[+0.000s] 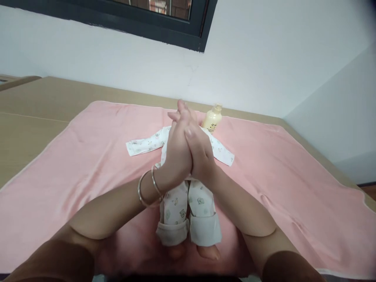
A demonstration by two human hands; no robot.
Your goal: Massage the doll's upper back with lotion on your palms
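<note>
My left hand [176, 152] and my right hand [201, 152] are pressed palm to palm, fingers stretched upward and partly crossing. The right thumb lies along the back of the left hand, and nothing shows between the palms. Two bangles [147, 188] circle my left wrist. Below and behind the hands, what looks like a baby doll [201, 197] lies with its feet toward me. It wears a white printed long-sleeved top [147, 144] and matching trousers with turned-up cuffs. My hands hide its head and chest. A pale yellow lotion bottle [212, 117] stands just beyond its shoulder on the right.
A pink blanket [96, 156] with some wrinkles covers much of the wooden table [58, 96]. A white wall [249, 58] rises behind the far edge, with a dark window frame [164, 27] above. Another wall meets it on the right.
</note>
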